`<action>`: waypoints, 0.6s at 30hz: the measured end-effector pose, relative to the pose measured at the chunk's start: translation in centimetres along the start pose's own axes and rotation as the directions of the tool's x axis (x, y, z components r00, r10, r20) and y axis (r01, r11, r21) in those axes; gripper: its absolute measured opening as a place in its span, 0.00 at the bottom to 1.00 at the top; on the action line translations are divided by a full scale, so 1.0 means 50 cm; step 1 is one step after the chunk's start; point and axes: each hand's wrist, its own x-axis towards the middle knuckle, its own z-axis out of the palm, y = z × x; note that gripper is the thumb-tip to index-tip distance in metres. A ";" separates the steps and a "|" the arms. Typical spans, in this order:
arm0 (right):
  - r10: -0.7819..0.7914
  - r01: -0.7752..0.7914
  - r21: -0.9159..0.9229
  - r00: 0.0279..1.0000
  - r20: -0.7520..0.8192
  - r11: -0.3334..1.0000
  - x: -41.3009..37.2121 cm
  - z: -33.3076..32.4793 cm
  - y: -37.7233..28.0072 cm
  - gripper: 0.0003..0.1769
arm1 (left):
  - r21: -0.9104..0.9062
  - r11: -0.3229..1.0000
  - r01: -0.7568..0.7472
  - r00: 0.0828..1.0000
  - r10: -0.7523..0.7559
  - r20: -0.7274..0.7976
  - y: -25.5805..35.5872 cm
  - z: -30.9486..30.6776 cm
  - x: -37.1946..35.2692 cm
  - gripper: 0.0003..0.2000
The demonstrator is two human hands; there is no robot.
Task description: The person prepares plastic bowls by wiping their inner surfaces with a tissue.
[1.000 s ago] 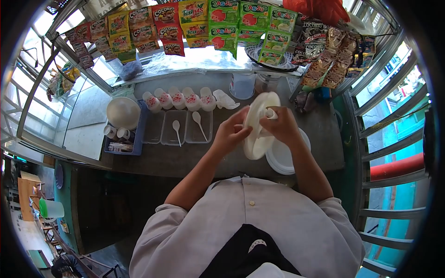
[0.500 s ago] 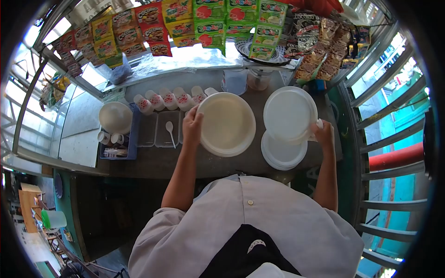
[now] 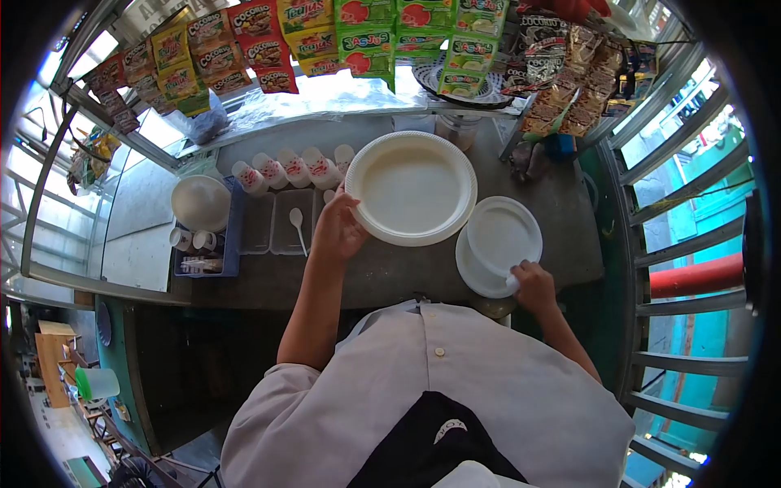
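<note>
Left hand [image 3: 338, 232]: closed on the near-left rim of the large white plate [image 3: 413, 189], thumb over the lip and fingers beneath. The plate is face up and roughly level above the table [image 3: 390, 275]; whether its far rim rests on anything cannot be told. Right hand [image 3: 534, 286]: curled at the near edge of the plate stack [image 3: 498, 242], pinching a small white piece [image 3: 512, 281] against the rim; what that piece is cannot be made out. Change noted: a second ago both hands met on a single plate held on edge in front of the chest. Half a second ago they had parted, with the left carrying the large plate and the right holding a smaller plate raised over the stack. Now that smaller plate lies on the stack at the right of the table, slightly offset from the one under it. The large plate sits farther back, toward the hanging sachets [image 3: 342, 37]. Judgement: the two plates are separated, the smaller one is down and the larger one is the piece in hand. Surroundings: the large plate overlaps the right end of the row of printed cups [image 3: 285, 171] and the clear trays [image 3: 272, 224], one holding a white spoon [image 3: 298, 226]. A white bowl [image 3: 201, 202] stands well to the left.
</note>
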 end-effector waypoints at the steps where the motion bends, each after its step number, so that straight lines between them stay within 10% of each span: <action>1: 0.000 -0.001 0.048 1.000 0.022 0.999 -0.006 0.018 0.002 0.15 | -0.026 0.998 0.062 0.997 -0.061 0.046 -0.001 -0.008 0.001 0.24; 6: -0.076 0.056 0.264 0.995 0.065 0.963 0.022 0.022 0.049 0.12 | -0.104 0.973 0.205 0.944 -0.169 0.282 -0.001 -0.031 0.004 0.22; 8: 0.215 -0.265 0.596 0.964 0.156 0.758 0.073 -0.063 0.044 0.09 | -0.106 0.975 0.196 0.957 -0.167 0.238 0.007 0.016 -0.012 0.23; 12: 0.393 -0.044 0.754 0.872 -0.291 0.656 0.180 -0.216 -0.025 0.14 | -0.169 0.953 0.250 0.956 -0.215 0.201 -0.006 0.062 -0.024 0.24; 14: 0.368 0.017 0.818 0.888 -0.277 0.575 0.220 -0.276 -0.099 0.14 | -0.166 0.948 0.273 0.949 -0.237 0.208 -0.015 0.083 -0.028 0.25; 18: -0.156 0.467 0.519 0.832 -0.532 0.716 0.283 -0.270 -0.284 0.12 | -0.084 0.958 0.276 0.948 -0.256 0.191 -0.029 0.126 -0.047 0.25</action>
